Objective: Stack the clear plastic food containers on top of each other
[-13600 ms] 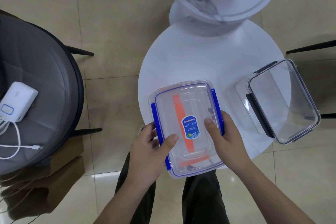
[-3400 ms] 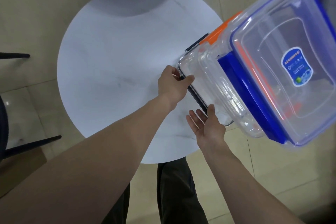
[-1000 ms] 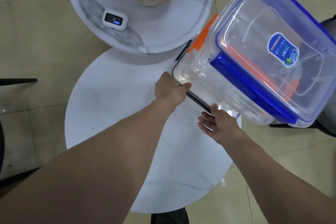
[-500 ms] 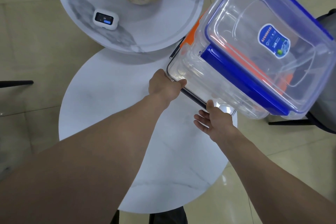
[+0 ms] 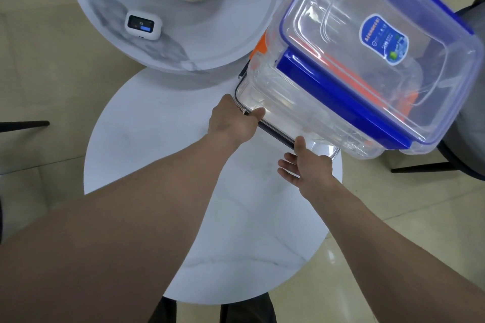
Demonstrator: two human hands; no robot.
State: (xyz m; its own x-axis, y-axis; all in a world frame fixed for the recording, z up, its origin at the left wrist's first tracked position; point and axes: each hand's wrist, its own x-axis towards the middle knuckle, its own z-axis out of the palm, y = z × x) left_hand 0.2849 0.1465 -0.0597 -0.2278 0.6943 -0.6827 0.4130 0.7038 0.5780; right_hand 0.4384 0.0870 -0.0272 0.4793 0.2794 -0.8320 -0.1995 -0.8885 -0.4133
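2 bare, sleeveless forearms — dark trousers [image 5: 168, 312] show at the bottom edge.

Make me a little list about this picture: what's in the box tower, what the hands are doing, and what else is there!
top box: blue-lidded container
middle box: orange-clipped container
bottom box: dark-clipped container
left hand: gripping bottom box's corner
right hand: open, thumb touching bottom box's edge
stack sits on: round white table
nearby: small white device on marble table
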